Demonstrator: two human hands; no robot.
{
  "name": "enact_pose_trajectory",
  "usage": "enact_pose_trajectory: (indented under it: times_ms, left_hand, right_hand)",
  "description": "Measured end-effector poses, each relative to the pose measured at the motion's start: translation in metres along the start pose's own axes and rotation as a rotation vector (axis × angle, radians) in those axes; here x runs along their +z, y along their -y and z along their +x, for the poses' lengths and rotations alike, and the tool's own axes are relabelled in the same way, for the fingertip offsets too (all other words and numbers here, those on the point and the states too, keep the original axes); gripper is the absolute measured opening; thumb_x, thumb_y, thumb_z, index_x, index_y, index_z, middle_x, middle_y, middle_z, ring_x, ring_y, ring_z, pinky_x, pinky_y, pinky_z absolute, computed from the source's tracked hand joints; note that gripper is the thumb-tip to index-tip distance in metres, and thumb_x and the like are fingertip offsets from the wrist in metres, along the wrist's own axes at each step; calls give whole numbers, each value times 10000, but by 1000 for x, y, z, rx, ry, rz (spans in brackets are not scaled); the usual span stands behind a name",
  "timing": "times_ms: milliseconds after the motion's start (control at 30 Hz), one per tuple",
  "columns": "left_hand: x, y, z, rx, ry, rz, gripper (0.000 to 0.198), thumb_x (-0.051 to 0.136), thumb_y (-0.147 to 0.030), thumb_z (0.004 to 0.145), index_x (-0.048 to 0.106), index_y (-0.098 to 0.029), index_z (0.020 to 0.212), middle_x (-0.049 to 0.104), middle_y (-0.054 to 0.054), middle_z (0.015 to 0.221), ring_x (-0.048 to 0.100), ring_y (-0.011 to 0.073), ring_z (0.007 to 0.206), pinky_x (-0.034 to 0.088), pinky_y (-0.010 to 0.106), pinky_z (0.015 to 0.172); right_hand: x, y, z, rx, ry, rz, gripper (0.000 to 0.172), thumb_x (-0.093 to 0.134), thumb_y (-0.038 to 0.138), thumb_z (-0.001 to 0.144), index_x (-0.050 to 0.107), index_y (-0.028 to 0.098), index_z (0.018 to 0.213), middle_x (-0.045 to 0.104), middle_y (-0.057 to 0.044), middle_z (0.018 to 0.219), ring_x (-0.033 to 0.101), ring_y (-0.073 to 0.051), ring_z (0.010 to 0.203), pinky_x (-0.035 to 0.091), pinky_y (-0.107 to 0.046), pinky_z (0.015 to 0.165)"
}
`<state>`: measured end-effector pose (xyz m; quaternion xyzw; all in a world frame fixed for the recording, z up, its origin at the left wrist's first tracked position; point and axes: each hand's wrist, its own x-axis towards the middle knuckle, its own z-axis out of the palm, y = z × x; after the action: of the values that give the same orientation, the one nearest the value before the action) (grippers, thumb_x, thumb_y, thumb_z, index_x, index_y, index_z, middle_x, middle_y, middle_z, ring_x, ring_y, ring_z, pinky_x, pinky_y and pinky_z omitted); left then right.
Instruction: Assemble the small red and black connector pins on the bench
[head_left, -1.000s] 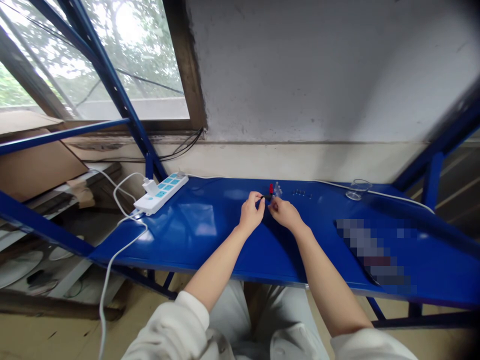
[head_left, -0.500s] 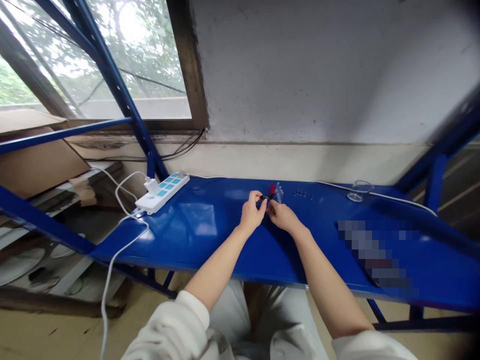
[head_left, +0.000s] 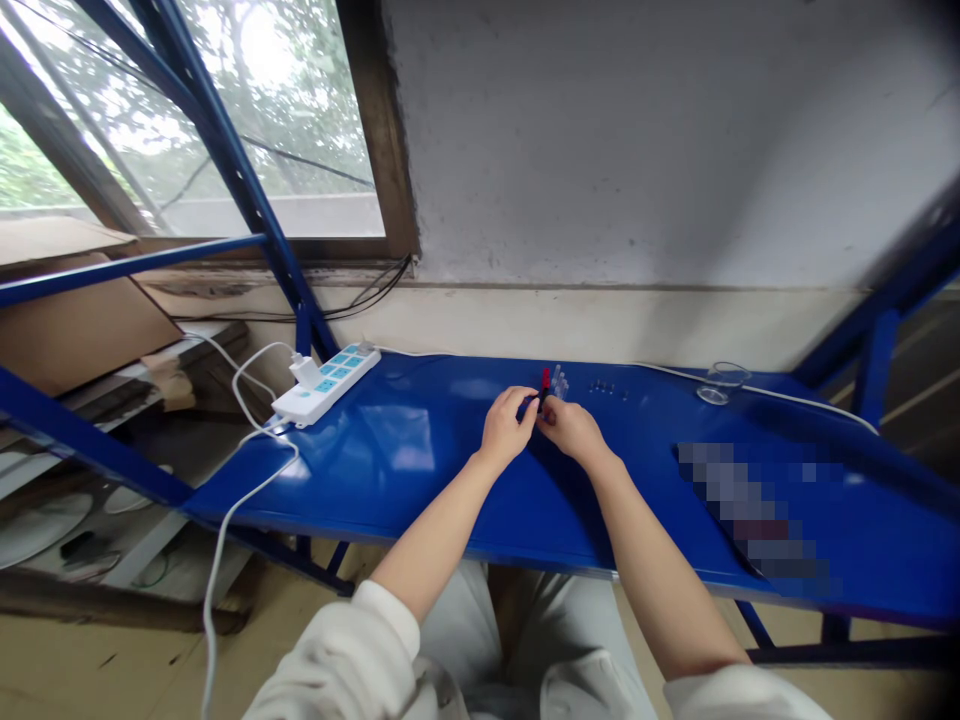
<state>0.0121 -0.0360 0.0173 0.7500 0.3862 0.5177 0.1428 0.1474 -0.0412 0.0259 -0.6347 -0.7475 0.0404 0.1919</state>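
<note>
Over the blue tabletop my hands meet, fingertips nearly touching. My left hand is closed in a pinch, thumb against the fingers, at a small dark piece too small to name. My right hand is curled beside it; its fingertips lie at the lower end of a small upright object, red on top and black below. The fingers partly hide that object. Just behind the right hand stand clear plastic pieces, close together. To their right lie several tiny parts, too small to make out.
A white power strip with a plug and cable lies at the table's left end. A clear round container stands at the back right, near a white cable. A blurred-out dark object lies front right. Blue frame posts flank the table.
My left hand has shifted slightly right, closer to the red-and-black object, and its fingers have lowered a little. My right hand stays nearly in place.
</note>
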Motion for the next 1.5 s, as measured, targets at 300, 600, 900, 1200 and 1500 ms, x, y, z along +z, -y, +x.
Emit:
enact_pose_trajectory:
  times_ms: [300,600,900,1200,1500]
  left_hand:
    - [3,6,5,-215,-74,-204,156,554,-293,743,557,-172,842,621,44,850,576,120,726,433,228,599]
    - [6,15,8,-473,-112,-556,301,648,-371,641,556,-153,827,575,17,724,535,94,616,453,201,511]
    - [5,16,7,-439,8,-517,287,623,-413,657,582,-132,690,537,-5,609,502,82,572,422,193,522]
    - [-18,30,25,-320,191,-188,270,621,-400,650,622,-131,675,593,33,684,530,111,589,443,251,584]
    - [-93,78,40,-479,127,617,167,565,-347,705,627,-195,735,638,28,822,571,194,823,364,318,753]
  right_hand:
    - [0,-2,0,-63,-176,145,107,480,305,747,530,212,770,562,17,581,529,-123,535,276,-206,489]
    - [3,-3,1,-127,-222,229,154,479,334,748,553,204,786,555,14,570,506,-111,494,302,-202,494]
    - [4,3,-2,-137,-286,267,197,432,359,786,540,194,800,524,19,558,475,-98,491,320,-191,514]
    - [5,5,-2,-129,-197,244,251,436,353,796,551,200,959,572,10,624,516,-109,542,345,-199,546]
    - [7,6,-1,-130,-156,237,270,410,345,819,568,203,986,597,-1,659,540,-118,581,354,-212,555]
